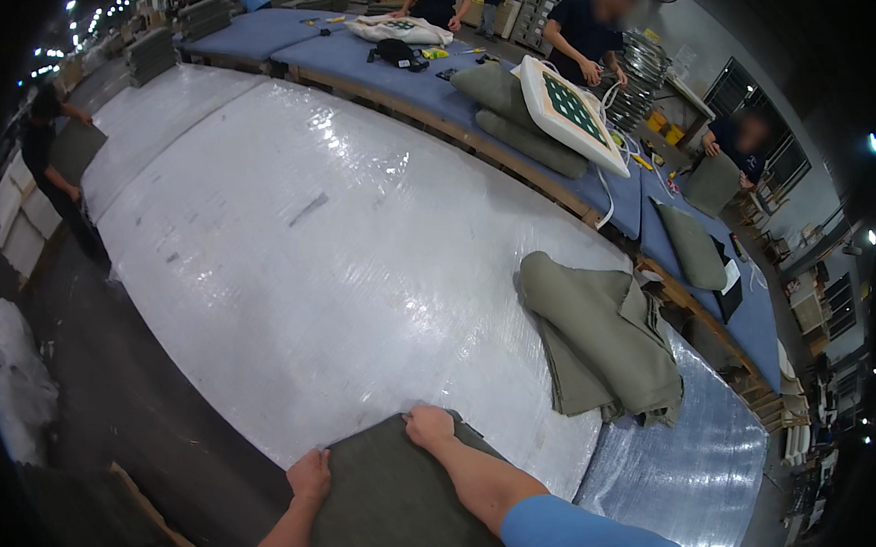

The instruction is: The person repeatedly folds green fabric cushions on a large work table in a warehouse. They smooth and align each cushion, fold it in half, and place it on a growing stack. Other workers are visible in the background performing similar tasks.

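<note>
Olive-green cushion at six o'clock, lying at the near edge of the wide work table wrapped in shiny clear plastic film, partly overhanging toward the body. Left hand at seven o'clock, fingers curled and gripping the cushion's left corner. Right hand at the cushion's far edge, just past centre toward six o'clock, fingers bent down over the fabric rim and pinching it; forearm with blue sleeve stretched across the cushion top from five o'clock. Pile of folded olive fabric covers at three o'clock on the same table, well apart from both hands. Beyond, toward one o'clock, a second bench with blue padding carrying two more green cushions and a white square cushion with green lattice pattern propped on them, another green cushion farther right. A person in dark clothing standing behind that bench at one o'clock, another person at nine o'clock beside the table's left edge
</note>
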A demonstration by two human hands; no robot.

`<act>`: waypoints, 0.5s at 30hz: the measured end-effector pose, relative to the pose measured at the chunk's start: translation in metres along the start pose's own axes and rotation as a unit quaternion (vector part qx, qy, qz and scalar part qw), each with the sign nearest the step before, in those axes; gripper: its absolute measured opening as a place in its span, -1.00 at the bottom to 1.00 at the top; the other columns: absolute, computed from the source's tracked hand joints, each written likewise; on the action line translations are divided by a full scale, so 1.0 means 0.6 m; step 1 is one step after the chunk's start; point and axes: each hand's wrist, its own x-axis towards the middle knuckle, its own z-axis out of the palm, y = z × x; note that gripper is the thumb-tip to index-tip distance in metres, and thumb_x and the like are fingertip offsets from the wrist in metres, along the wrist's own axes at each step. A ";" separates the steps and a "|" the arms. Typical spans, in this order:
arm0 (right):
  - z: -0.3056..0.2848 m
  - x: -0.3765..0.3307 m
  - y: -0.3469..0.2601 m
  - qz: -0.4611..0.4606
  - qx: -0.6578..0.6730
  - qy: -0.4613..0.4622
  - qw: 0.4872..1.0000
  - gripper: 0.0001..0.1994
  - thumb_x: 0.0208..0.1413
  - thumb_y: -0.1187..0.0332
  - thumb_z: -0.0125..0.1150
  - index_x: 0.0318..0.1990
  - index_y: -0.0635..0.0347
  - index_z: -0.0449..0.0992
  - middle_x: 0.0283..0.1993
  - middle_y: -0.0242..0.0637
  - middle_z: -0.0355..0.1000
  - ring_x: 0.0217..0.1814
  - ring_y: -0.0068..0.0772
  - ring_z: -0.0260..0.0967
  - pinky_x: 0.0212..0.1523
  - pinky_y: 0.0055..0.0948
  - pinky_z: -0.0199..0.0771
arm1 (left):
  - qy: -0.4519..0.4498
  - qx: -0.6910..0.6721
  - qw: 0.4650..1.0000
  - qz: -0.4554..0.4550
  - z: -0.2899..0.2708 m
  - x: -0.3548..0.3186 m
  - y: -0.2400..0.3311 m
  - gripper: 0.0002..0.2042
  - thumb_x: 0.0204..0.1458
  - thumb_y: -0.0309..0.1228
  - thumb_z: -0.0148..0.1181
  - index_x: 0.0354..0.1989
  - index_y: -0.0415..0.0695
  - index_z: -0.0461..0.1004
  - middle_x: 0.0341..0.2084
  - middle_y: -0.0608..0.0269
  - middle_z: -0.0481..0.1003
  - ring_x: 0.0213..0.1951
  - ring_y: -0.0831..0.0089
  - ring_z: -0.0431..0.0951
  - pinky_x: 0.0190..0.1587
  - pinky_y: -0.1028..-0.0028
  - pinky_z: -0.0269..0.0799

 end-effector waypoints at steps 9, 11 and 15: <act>-0.080 -0.029 -0.045 -0.155 -0.066 -0.127 0.977 -0.51 0.32 0.13 0.14 0.33 0.10 0.37 0.24 -0.01 0.42 0.31 0.15 0.39 0.21 0.00 0.47 | -0.177 -0.123 0.965 0.149 -0.146 -0.134 -0.067 -0.38 0.06 -0.03 0.37 0.26 -0.05 0.45 0.00 -0.02 0.52 0.05 -0.02 0.53 0.02 0.00 0.39; -0.166 -0.072 -0.057 -0.287 -0.050 -0.136 0.947 -0.50 0.34 0.09 0.13 0.34 0.10 0.38 0.21 0.02 0.45 0.29 0.13 0.42 0.20 -0.02 0.48 | -0.093 -0.234 0.950 0.182 -0.169 -0.259 -0.096 -0.55 0.36 -0.20 0.15 0.32 -0.19 0.45 -0.07 0.06 0.63 -0.04 0.19 0.58 0.13 0.28 0.49; -0.383 -0.186 -0.040 -0.325 -0.008 -0.230 0.917 -0.49 0.35 0.01 0.13 0.32 0.07 0.43 0.18 -0.01 0.54 0.24 0.07 0.48 0.25 -0.09 0.45 | -0.088 -0.601 0.778 -0.159 -0.337 -0.412 0.016 -0.64 0.40 -0.18 0.06 0.05 -0.22 0.62 -0.12 0.09 0.64 -0.05 0.15 0.58 0.17 0.24 0.46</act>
